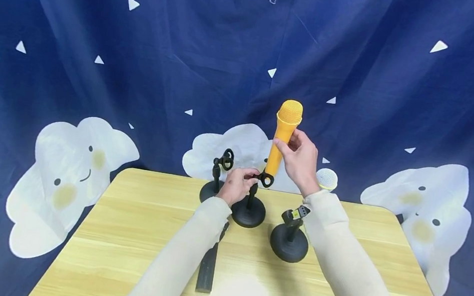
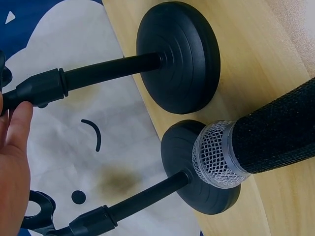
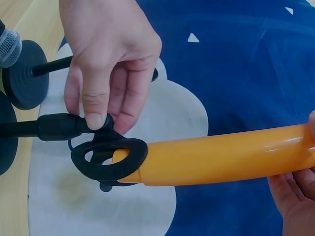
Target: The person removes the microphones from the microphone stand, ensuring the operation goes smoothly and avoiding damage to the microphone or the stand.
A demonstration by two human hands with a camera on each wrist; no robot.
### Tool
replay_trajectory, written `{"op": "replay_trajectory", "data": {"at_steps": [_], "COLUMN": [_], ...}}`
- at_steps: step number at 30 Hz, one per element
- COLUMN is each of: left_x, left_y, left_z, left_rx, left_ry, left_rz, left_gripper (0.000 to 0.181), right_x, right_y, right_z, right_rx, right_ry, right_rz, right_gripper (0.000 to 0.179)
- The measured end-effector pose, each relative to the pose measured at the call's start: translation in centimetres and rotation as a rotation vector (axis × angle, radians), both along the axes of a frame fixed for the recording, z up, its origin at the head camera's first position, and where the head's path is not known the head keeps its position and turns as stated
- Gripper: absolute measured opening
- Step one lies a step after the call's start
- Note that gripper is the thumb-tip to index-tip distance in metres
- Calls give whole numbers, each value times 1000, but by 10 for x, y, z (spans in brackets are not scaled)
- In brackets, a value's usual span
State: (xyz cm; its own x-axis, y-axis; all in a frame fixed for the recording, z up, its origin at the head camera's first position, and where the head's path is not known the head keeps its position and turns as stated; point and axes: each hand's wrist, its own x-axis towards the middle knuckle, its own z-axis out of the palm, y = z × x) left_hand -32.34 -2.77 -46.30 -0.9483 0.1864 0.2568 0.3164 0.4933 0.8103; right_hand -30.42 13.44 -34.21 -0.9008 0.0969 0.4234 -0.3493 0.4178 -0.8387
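Note:
A yellow microphone (image 1: 283,134) is held by its handle in my right hand (image 1: 301,159), mesh head up and slightly tilted. In the right wrist view its lower end sits within the ring of a black microphone clip (image 3: 138,155). That clip tops the middle stand, whose round base (image 1: 248,215) rests on the table. My left hand (image 1: 238,186) pinches the stand at the joint just below the clip, thumb and fingers on either side. Close to my left hand stands another black microphone stand (image 1: 209,192) with a bare clip.
A third black stand (image 1: 289,246) is at the right, beside my right sleeve. A white-headed microphone (image 1: 326,178) shows partly behind that sleeve. Under my left forearm lies a black microphone (image 1: 206,270) with a silver mesh head (image 2: 216,155). A blue curtain (image 1: 163,57) hangs behind the wooden table.

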Motion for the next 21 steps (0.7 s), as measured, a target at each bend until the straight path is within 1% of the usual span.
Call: {"op": "replay_trajectory", "data": {"at_steps": [6,13,18,21], "left_x": [-3,-6,-7,-9], "left_y": [0,1,1,1], "left_z": [1,2,0,1], "left_rx": [-1,-11,-17,-24], "left_ry": [-20,11,6,16], "left_rz": [2,20,25,22], "left_gripper": [20,21,20,20], "right_x": [-1,-1,-1,0], "right_y": [1,4,4,6], "right_z": [6,14,21,25], "right_rx": [3,18,22,22], "right_ry": [-5,32,31,26], "right_rz": [-10,-14,-13,-9], "right_gripper": [41,40,41,42]}}
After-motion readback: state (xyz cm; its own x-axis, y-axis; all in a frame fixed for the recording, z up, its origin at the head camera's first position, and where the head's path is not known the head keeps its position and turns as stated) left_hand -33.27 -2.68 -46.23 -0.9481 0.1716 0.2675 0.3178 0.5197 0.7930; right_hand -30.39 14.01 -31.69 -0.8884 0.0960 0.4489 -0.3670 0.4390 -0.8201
